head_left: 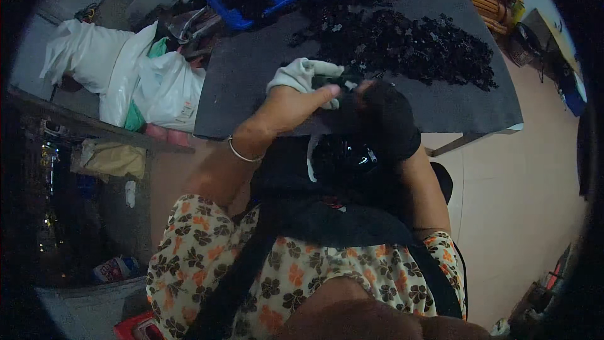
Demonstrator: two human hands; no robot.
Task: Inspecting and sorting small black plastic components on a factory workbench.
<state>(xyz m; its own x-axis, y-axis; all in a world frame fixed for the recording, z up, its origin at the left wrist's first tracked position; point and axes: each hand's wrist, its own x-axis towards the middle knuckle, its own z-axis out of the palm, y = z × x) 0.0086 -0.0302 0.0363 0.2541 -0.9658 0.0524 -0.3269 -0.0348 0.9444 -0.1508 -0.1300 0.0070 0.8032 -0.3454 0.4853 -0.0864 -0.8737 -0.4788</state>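
My left hand (296, 88) wears a white glove that leaves the thumb bare. Its thumb and fingers are closed on a small black part (343, 80), whose exact kind I cannot make out. Close against it on the right is my right hand (388, 113), in a black glove with a bare fingertip showing. Motion smears its fingers, so their grip is unclear. Both hands are above the near edge of a dark grey table (245, 82). Just beyond them spreads a heap of small black parts (415, 44).
A blue crate (236, 20) with more black parts stands at the table's far left. White plastic bags (126, 69) lie left of the table. Coiled orange rope (487, 6) is at the far right. Something black and shiny (358, 157) rests on my lap under the hands.
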